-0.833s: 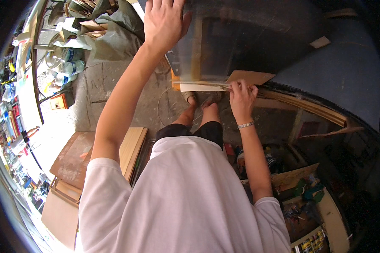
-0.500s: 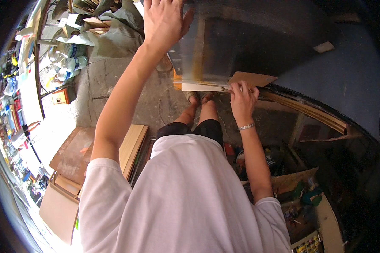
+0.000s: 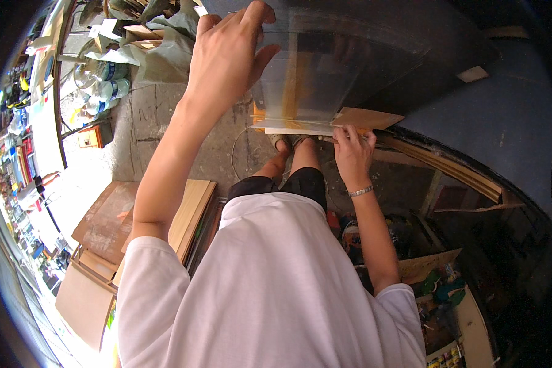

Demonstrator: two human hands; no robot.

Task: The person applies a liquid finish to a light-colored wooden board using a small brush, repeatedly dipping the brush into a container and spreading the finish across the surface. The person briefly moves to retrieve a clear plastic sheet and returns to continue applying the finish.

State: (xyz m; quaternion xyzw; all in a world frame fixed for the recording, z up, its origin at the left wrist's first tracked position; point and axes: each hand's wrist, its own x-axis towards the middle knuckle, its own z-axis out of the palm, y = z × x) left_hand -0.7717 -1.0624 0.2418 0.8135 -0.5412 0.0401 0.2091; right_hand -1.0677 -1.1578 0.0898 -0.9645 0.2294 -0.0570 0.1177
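A clear, glossy sheet (image 3: pixel 275 92) lies on the dark worktop (image 3: pixel 386 43), with a yellow-brown strip (image 3: pixel 290 73) showing through it. My left hand (image 3: pixel 224 58) is over the sheet's left side, fingers bent and thumb held apart; nothing shows in it and some fingertips are hidden. At the near edge, my right hand (image 3: pixel 353 153) has its fingers bent around the border of the sheet. Beside those fingers, a pale strip (image 3: pixel 297 131) runs along the edge, and a small rod-like end (image 3: pixel 327 139) pokes out. A brown flat piece (image 3: pixel 368 118) lies just beyond the right hand.
A small pale piece (image 3: pixel 473 74) lies farther right on the worktop. Wooden strips (image 3: pixel 454 168) run under its front edge. Boards (image 3: pixel 190 214) stand at my left, and an open box (image 3: pixel 472 319) of odds and ends at my right. Large clear bottles (image 3: pixel 112 90) stand far left.
My left hand has come nearer and slightly left, its fingers going from stretched out to bent. The clear sheet looks less blurred. My right hand stays at the near edge, shifted very slightly.
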